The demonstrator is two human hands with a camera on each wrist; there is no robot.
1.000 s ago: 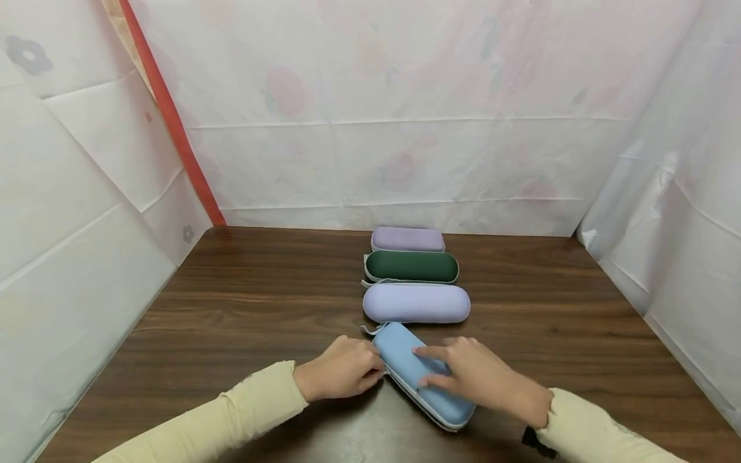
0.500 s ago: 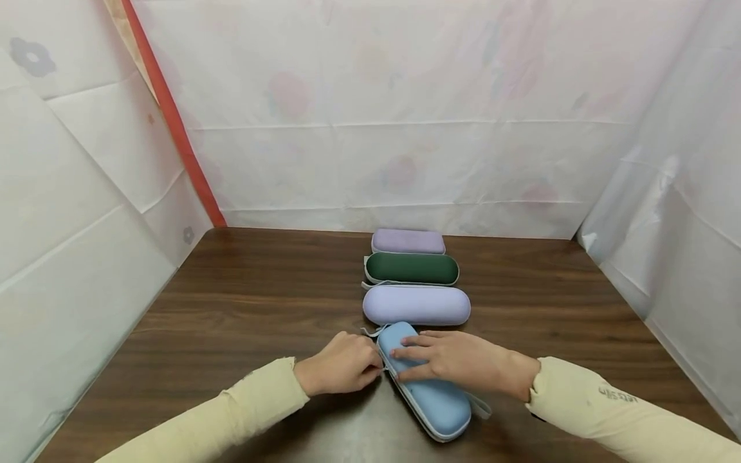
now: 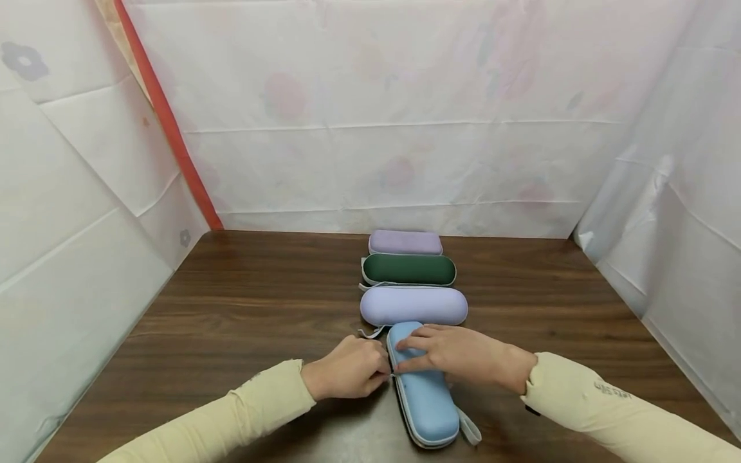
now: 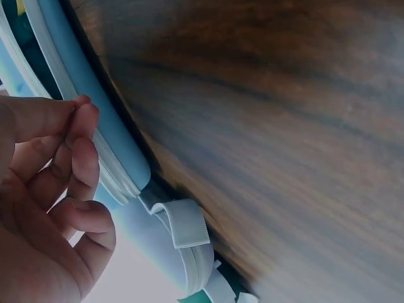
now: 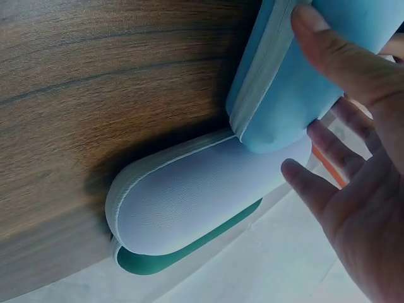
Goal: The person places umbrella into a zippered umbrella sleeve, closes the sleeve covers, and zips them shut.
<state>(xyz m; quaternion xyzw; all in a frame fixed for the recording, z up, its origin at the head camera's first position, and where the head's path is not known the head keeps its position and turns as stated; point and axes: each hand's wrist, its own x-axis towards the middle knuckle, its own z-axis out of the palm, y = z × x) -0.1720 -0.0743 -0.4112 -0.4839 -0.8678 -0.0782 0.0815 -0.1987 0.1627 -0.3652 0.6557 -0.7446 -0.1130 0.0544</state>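
A light blue pencil case with a pale zip along its side lies lengthwise toward me. My left hand is at its left side, thumb and fingertips pinching the zipper pull. Behind those fingers, in the left wrist view, the zip stands parted, showing a dark interior with a bit of yellow. My right hand rests on top of the case with fingers spread; its thumb lies near the zip edge. A grey loop strap sticks out at the near end.
Beyond the blue case, a lavender case, a dark green case and a purple case lie crosswise in a row on the brown wooden table. White patterned sheeting encloses the table's back and sides.
The blue case has turned from slanted to nearly straight toward me, its near end swinging left. My right hand has shifted up toward its far end. The left hand keeps its pinch beside it.
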